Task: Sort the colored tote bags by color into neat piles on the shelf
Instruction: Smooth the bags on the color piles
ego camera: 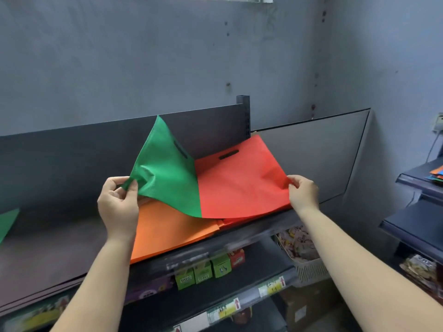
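Observation:
A green tote bag (165, 173) is lifted off the shelf, tilted up with one corner high. My left hand (118, 202) pinches its lower left corner. Beside it lies a red tote bag (242, 185) on a red pile, and my right hand (303, 192) pinches its right edge. Under the green bag lies an orange tote bag (165, 233), flat on the dark top shelf (60, 250). The corner of another green bag (7, 221) shows at the far left edge.
The shelf has a dark back panel (72, 149) and an upright post (243, 111). Below hang price tags, green and red small boxes (203, 271) and a white basket of packets (304, 259). A second shelf unit (419, 212) stands at the right, with coloured bags on it.

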A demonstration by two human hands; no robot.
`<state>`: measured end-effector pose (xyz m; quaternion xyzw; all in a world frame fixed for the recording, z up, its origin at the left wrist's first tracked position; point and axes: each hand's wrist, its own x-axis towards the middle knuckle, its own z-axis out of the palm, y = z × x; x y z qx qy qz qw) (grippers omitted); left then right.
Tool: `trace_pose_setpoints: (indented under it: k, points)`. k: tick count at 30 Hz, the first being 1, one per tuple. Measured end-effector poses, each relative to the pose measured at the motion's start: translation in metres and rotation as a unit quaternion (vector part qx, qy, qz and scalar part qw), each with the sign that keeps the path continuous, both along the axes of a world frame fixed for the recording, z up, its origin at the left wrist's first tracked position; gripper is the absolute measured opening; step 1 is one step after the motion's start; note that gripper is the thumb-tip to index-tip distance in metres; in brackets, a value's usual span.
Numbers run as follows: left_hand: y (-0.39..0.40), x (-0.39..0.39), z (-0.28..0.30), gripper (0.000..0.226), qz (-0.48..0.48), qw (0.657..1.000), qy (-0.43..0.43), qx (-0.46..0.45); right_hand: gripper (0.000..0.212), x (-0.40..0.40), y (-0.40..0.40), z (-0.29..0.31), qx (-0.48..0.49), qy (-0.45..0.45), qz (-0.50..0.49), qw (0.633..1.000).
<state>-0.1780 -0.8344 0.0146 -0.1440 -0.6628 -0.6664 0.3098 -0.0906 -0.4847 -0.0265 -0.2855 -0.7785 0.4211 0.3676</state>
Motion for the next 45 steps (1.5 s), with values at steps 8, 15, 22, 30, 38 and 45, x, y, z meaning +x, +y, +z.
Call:
trace_pose_setpoints:
  k: [8, 15, 22, 30, 38, 45]
  points:
    - [-0.009, 0.010, -0.015, 0.022, 0.041, 0.999, -0.005, -0.022, 0.033, -0.008, 0.029, -0.002, 0.096, -0.129, 0.003, 0.987]
    - [-0.015, 0.021, -0.012, 0.025, 0.036, 0.999, 0.025, -0.010, 0.032, -0.011, -0.002, 0.008, 0.358, -0.164, 0.035, 0.919]
    - [-0.046, 0.041, 0.022, 0.022, 0.040, 0.997, 0.063, 0.024, 0.031, -0.018, -0.133, 0.028, 0.196, -0.057, 0.298, 0.932]
    - [-0.132, 0.057, 0.060, 0.019, 0.041, 0.980, 0.062, 0.185, 0.045, -0.060, -0.276, 0.028, -0.283, -0.090, 0.440, 0.847]
    - [-0.273, 0.054, 0.047, 0.021, 0.157, 0.976, 0.022, 0.149, 0.006, -0.078, -0.374, 0.044, -0.255, 0.045, 0.395, 0.881]
    - [-0.391, 0.049, 0.022, 0.018, 0.195, 0.976, -0.032, 0.097, 0.020, -0.096, -0.464, 0.050, -0.169, 0.082, 0.377, 0.907]
